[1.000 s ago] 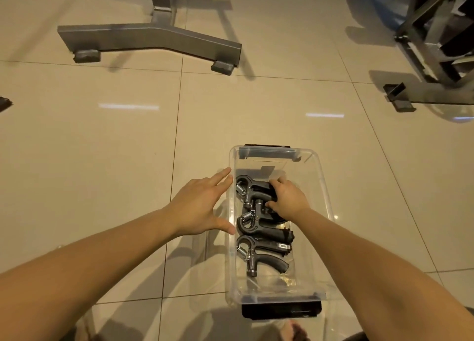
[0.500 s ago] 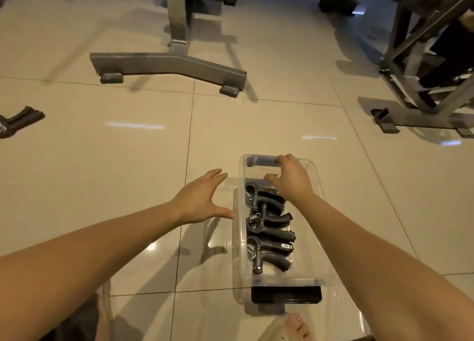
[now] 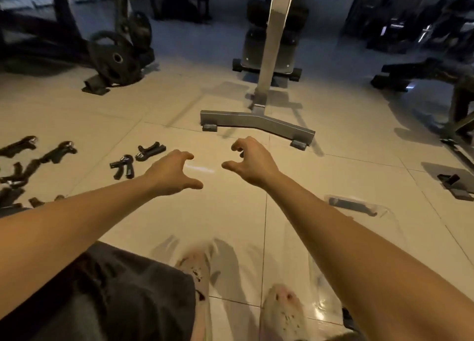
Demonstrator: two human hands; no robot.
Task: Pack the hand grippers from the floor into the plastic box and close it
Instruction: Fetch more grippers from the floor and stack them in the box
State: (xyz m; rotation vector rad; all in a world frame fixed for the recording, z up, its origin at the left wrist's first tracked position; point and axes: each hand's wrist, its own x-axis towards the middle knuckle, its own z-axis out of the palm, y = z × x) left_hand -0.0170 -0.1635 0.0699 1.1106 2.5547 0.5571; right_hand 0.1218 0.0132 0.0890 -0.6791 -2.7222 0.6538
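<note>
- Both hands are lifting away from the plastic box [image 3: 355, 207] and reaching forward over the floor [image 3: 230, 212], while the view is swinging upward.
- Left hand [image 3: 171, 174] and right hand [image 3: 252, 161] are hanging half open, fingers loosely curled, holding nothing.
- Only a clear edge with a dark latch is showing beside the right forearm, with the contents hidden.
- Many hand grippers [image 3: 123, 165] are still lying at the left, so most of the packing, and the closing, is likely remaining.
</note>
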